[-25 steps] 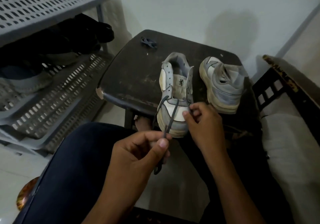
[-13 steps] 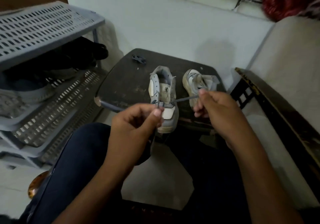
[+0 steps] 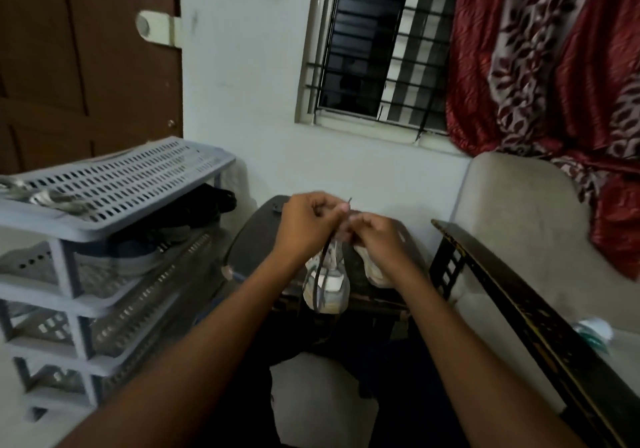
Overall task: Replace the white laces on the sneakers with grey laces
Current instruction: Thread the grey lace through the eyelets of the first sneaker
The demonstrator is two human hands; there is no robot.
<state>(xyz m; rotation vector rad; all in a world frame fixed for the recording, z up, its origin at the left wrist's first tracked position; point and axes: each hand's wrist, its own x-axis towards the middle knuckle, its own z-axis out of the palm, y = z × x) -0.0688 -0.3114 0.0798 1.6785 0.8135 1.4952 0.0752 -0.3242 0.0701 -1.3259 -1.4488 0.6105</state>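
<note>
Your left hand (image 3: pixel 306 221) pinches the grey lace (image 3: pixel 320 267) with curled fingers, its tip poking above the thumb. Your right hand (image 3: pixel 375 236) is curled close beside it; whether it grips the lace cannot be told. The lace hangs down to the near sneaker (image 3: pixel 327 286) on the dark stool (image 3: pixel 247 250). The second sneaker (image 3: pixel 375 274) lies beside it, partly hidden.

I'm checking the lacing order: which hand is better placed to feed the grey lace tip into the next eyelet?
Probably the left hand: it pinches the grey lace just below its free tip, above the near sneaker.
</note>
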